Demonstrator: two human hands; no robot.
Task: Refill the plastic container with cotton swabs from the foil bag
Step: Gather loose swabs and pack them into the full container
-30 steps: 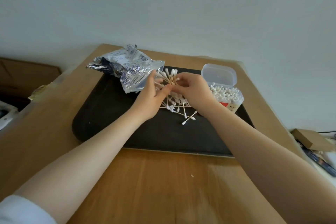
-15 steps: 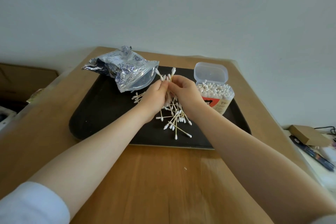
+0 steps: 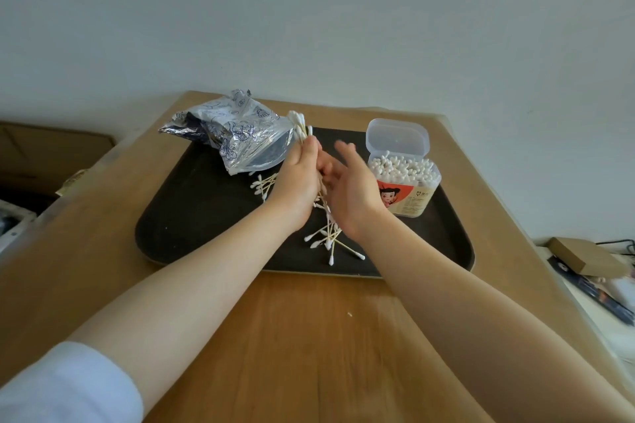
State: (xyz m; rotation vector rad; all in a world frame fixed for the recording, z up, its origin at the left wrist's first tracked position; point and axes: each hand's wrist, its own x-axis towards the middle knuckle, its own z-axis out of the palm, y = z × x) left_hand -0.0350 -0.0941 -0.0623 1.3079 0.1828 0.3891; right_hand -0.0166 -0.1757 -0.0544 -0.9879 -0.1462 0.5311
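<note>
Presently, left hand (image 3: pixel 298 178) closed around a bundle of swabs (image 3: pixel 298 125), right hand (image 3: pixel 350 187) open and empty beside it, container (image 3: pixel 403 182) lid up on tray (image 3: pixel 192 216).

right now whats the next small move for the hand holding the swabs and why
Probably carry the bunch of white-tipped cotton swabs in the left hand across to the open clear plastic container on the dark tray. The grip is closed on them, the container lid stands up, and the right hand is open and empty.
</note>
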